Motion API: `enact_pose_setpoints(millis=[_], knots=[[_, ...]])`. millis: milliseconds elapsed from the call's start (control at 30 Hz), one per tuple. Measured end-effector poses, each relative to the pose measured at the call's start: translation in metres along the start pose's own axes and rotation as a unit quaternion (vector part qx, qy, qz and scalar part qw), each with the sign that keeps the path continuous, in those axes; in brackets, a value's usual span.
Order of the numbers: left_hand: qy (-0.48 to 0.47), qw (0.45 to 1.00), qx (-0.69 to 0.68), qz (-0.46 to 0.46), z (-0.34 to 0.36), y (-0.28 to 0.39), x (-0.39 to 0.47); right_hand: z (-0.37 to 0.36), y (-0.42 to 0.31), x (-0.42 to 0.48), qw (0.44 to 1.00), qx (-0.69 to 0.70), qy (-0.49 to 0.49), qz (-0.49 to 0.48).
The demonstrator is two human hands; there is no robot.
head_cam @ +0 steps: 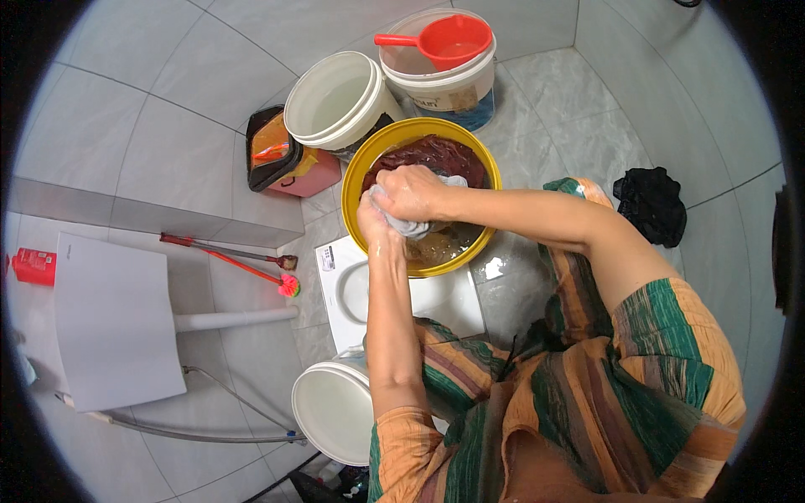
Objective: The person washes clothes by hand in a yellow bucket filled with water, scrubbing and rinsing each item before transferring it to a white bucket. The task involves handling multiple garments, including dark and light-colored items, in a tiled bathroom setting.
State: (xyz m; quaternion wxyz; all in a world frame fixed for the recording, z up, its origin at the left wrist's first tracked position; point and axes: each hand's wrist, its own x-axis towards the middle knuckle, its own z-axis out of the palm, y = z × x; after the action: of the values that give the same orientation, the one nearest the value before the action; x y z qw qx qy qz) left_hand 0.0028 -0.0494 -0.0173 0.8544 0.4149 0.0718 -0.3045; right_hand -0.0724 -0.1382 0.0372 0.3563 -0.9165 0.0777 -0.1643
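My left hand (376, 221) and my right hand (412, 192) are close together above a yellow basin (489, 151), both closed on a bunched, wet light-grey cloth (409, 226). Suds and wetness show on the fingers. Part of the cloth sticks out beyond my right hand; the rest is hidden in my grip. A dark maroon cloth (440, 151) lies soaking at the far side of the basin. Murky, brownish water (449, 248) with some foam fills the near side.
Behind the basin stand a white bucket (302, 130) and another white bucket (402, 74) carrying a red dipper (456, 41). A pink bin (308, 176) is at left. A squat toilet (336, 320) lies under the basin, a black cloth (651, 204) at right, a white bucket (330, 409) near my left arm.
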Motion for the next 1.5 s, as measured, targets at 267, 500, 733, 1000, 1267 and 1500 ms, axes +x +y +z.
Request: enact_pose_setpoints(millis=[267, 500, 733, 1000, 1267, 1500], knots=[[0.045, 0.996, 0.059, 0.056, 0.032, 0.004, -0.019, -0.023, 0.012, 0.020, 0.992, 0.126, 0.025, 0.007], [-0.081, 0.950, 0.243, 0.179, 0.046, 0.016, -0.052, -0.053, 0.026, 0.039, 0.955, 0.250, 0.152, 0.054], [-0.174, 0.928, 0.266, 0.196, 0.035, -0.004, -0.042, -0.038, 0.008, 0.028, 0.789, 0.612, 0.014, 0.055], [-0.024, 0.875, 0.285, 0.391, 0.005, 0.079, -0.063, -0.051, 0.010, 0.031, 0.930, 0.360, 0.047, -0.048], [0.173, 0.767, 0.391, 0.479, -0.106, 0.173, -0.187, 0.039, 0.047, 0.002, 0.963, -0.002, -0.262, -0.055], [0.373, 0.619, 0.598, 0.346, -0.291, 0.171, -0.288, 0.085, 0.036, -0.029, 0.878, -0.166, -0.445, -0.060]])
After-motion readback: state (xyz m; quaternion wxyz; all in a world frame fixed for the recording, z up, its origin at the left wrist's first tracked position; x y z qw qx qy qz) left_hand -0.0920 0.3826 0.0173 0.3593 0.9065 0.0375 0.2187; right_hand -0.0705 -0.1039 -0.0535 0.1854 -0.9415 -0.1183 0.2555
